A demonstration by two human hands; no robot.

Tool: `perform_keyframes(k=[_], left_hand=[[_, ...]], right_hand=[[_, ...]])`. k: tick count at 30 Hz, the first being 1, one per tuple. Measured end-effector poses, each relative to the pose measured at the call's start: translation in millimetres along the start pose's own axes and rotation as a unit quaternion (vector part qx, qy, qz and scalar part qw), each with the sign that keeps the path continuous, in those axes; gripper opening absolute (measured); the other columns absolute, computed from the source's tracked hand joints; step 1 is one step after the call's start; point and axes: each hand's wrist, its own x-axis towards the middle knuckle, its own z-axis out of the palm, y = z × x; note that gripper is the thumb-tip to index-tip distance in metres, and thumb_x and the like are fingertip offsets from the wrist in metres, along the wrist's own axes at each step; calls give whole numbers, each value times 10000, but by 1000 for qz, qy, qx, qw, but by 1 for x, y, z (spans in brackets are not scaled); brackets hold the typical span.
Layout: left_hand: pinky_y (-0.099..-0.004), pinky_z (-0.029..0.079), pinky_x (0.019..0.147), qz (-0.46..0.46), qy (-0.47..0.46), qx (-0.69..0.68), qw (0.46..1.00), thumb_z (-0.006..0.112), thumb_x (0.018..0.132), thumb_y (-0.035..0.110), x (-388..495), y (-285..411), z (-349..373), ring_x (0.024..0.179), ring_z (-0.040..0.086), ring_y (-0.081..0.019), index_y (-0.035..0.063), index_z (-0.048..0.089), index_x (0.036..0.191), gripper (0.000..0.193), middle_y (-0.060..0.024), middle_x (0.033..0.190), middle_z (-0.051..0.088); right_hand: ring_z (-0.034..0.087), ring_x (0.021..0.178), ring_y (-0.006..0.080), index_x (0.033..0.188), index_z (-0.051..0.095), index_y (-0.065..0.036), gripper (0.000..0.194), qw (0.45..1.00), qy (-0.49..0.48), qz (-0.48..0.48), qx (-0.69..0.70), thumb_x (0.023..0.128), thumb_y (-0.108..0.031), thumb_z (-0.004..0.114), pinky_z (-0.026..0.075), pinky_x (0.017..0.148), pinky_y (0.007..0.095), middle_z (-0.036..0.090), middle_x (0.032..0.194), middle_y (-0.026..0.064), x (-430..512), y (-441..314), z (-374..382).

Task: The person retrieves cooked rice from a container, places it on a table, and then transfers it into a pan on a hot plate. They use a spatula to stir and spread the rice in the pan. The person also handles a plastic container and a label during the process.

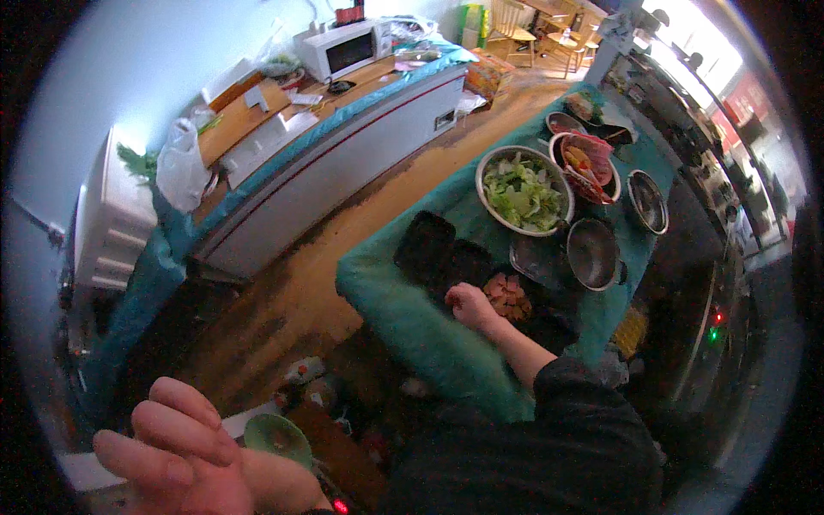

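My right hand (pixel 473 306) is over the near edge of a table with a green cover (pixel 399 315). Its fingers are curled, and what they may hold is hidden. Right beside it lie pinkish slices, apparently sliced meat (pixel 507 295), in what looks like a dark container. Just beyond the hand sit two black plastic trays, one farther (pixel 425 238) and one closer (pixel 470 261). Low at the left, close to the camera, my left hand (pixel 187 450) is raised with loosely bent fingers and nothing visible in it.
Farther along the table stand a bowl of chopped lettuce (pixel 521 193), a metal bowl holding a red package (pixel 589 164) and a steel pan (pixel 592 254). A white chest freezer (pixel 335 174) with a microwave (pixel 347 48) lines the wall. A green bowl (pixel 277 438) sits below.
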Motion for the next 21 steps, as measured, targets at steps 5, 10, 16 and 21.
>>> perform_keyframes(k=[5,10,16,21], left_hand=[[-380,270,656,11,16,-22,1000,508,981,382,-9,34,8,713,383,-228,406,531,1141,163,-45,892,397],[-388,288,661,48,-28,-52,997,525,972,391,-22,70,7,727,401,-238,449,409,1324,375,-50,887,411],[-398,312,653,86,8,20,996,528,970,420,-51,131,17,714,408,-237,492,260,1437,543,-56,913,449],[-389,332,612,105,-36,43,993,504,994,392,-62,175,10,693,428,-228,478,225,1464,554,-63,923,477]], right_hand=[[648,863,351,963,676,-69,228,996,11,31,83,737,-50,670,532,765,419,666,884,141,-68,-35,-7],[686,882,284,1025,692,-53,217,997,-36,11,61,816,-110,687,554,775,366,700,957,134,-117,-63,-8],[683,862,318,1032,688,-59,211,995,-79,11,55,843,-150,660,547,770,398,709,924,139,-177,-79,-9],[666,870,377,1035,685,-117,246,994,-111,2,9,839,-260,640,542,756,477,706,951,143,-219,-70,-4]])
